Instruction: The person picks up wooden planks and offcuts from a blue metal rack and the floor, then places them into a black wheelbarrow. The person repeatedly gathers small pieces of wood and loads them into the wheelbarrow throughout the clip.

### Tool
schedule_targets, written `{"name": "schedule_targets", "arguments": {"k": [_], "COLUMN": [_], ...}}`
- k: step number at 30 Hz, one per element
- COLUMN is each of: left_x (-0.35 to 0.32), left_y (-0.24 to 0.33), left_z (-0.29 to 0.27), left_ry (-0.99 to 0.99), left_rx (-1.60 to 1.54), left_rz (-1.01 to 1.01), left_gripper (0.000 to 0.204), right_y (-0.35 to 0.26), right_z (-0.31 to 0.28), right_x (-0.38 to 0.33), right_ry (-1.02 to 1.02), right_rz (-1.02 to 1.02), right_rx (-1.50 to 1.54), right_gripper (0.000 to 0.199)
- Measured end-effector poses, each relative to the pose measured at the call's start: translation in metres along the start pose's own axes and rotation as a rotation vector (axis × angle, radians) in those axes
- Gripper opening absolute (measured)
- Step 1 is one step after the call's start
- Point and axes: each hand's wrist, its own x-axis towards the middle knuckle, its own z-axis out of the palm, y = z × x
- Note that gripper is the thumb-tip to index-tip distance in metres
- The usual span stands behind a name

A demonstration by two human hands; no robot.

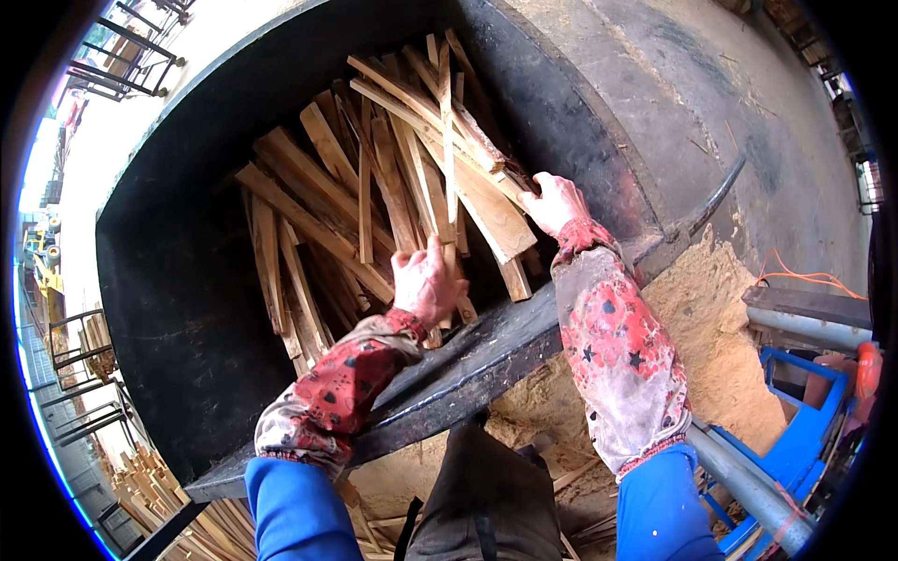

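Note:
A deep black metal bin point(150, 327) holds a loose pile of long, rough-sawn wood strips point(323, 234), crossing at many angles. My left hand point(428, 285) reaches over the near rim, its fingers curled around the near end of a wood strip point(426, 192). Farther right, my right hand point(557, 204) closes on the end of another strip at the pile's right side, beside a broad pale board point(496, 220). The fingers partly hide both held ends. Stained red-and-grey patterned sleeve covers point(622, 346) are on both my forearms.
The bin's thick near rim point(468, 374) runs below my forearms. Sawdust point(716, 327) is heaped at the right, near a blue metal frame point(804, 421) with grey pipes and an orange cord point(814, 277). More wood strips point(150, 486) lie at the lower left.

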Motion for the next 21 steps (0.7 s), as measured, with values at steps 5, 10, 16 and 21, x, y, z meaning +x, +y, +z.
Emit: {"name": "schedule_targets", "arguments": {"k": [5,10,16,21], "left_x": [0.011,0.015,0.042,0.107], "left_y": [0.076,0.070,0.000,0.016], "left_z": [0.031,-0.034,-0.087,-0.065], "left_ry": [0.052,-0.321,0.310,0.066], "left_rx": [-0.508,-0.625,-0.168,-0.955], "left_rz": [0.424,0.200,-0.047,-0.022], "left_gripper": [0.070,0.026,0.049,0.068], "right_y": [-0.003,0.002,-0.025,-0.012], "right_z": [-0.002,-0.003,0.025,-0.010], "right_x": [0.008,-0.004,0.002,0.000], "right_ry": [0.369,0.207,-0.066,-0.330], "right_rz": [-0.212,-0.243,-0.384,-0.203], "right_rx": [0.285,0.124,0.341,0.626], "right_gripper": [0.062,0.065,0.068,0.026]}}
